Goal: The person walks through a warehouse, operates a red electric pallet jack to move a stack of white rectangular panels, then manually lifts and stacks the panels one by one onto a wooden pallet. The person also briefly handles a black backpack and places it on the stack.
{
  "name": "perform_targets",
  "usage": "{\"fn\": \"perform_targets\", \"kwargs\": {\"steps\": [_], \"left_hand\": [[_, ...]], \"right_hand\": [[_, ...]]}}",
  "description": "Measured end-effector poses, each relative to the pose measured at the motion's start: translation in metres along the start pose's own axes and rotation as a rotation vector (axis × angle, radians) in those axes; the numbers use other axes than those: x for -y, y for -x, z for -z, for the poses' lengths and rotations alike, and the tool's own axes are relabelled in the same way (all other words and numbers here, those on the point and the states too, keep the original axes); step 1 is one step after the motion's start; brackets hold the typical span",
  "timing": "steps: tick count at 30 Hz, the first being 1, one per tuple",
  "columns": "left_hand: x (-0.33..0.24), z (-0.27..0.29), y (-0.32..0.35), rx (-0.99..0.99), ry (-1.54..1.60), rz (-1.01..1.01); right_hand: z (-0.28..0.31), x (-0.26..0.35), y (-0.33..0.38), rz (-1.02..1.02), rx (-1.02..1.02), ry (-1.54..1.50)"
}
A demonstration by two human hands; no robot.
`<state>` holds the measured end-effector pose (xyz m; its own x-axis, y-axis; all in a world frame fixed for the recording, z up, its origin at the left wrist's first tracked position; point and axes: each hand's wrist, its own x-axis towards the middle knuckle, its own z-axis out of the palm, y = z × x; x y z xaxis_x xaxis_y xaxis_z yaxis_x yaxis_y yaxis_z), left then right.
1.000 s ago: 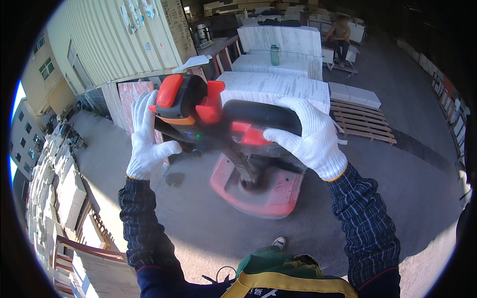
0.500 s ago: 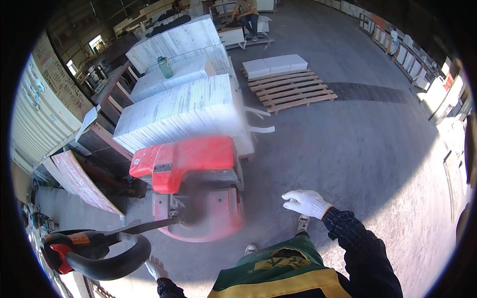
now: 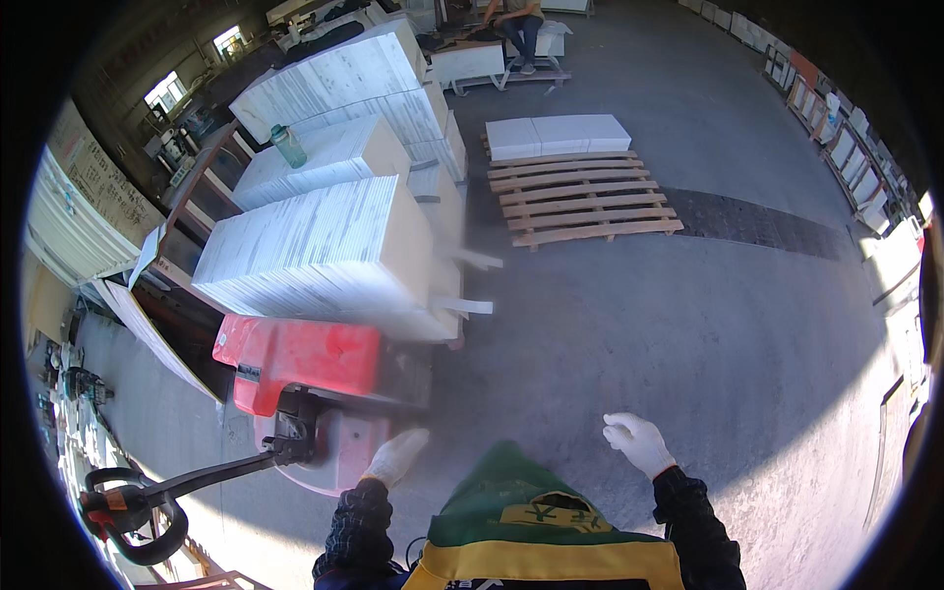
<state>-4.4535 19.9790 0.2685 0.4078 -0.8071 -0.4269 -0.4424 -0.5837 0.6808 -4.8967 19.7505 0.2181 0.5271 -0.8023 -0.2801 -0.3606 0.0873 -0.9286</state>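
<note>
My left hand (image 3: 396, 457), in a white glove, hovers by the red base of a pallet truck (image 3: 324, 447); its fingers are stretched out, slightly blurred, and hold nothing. Away to the right, my right hand (image 3: 637, 442) hangs over the floor, also gloved, loosely bent and without anything in it. The truck has a red cover (image 3: 305, 359). Its black looped handle (image 3: 133, 511) leans out to the lower left, apart from both hands. Just beyond the cover stands a stack of white, grey-streaked slabs (image 3: 305, 236).
More white slabs (image 3: 334, 79) rise behind, with a green bottle (image 3: 288, 146) on a lower stack. A wooden pallet (image 3: 580, 202) bears white blocks (image 3: 560, 136). A person (image 3: 521, 29) sits at the back. Framed racks (image 3: 836, 138) line the right side.
The truck and slabs now sit farther left in view. My left hand has come away from beside the handle, up and right. My right hand is a little lower and farther right.
</note>
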Motion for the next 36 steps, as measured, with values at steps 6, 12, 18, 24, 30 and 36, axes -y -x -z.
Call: {"fn": "perform_targets", "kwargs": {"steps": [6, 12, 18, 24, 30, 36], "left_hand": [[-0.083, -0.021, -0.11, 0.004, 0.522, 0.111], [-0.077, -0.035, -0.25, -0.164, 0.711, 0.33], [-0.127, -0.009, -0.302, -0.088, 0.395, 0.335], [-0.151, 0.001, -0.338, -0.424, 0.652, 0.375], [-0.158, -0.032, -0.347, -0.805, 0.826, 0.46], [-0.219, 0.002, -0.343, -1.342, 0.925, 0.524]], "right_hand": [[0.031, 0.018, -0.115, 0.106, 0.229, 0.321], [0.112, -0.027, -0.217, 0.169, 0.445, 0.614], [0.204, -0.077, -0.318, -0.514, 0.217, 0.147], [0.255, -0.09, -0.475, -0.094, 0.592, 0.665], [0.246, 0.059, -0.705, -0.267, 0.559, 0.149], [0.146, 0.243, -0.839, 0.131, 0.597, 0.597]]}}
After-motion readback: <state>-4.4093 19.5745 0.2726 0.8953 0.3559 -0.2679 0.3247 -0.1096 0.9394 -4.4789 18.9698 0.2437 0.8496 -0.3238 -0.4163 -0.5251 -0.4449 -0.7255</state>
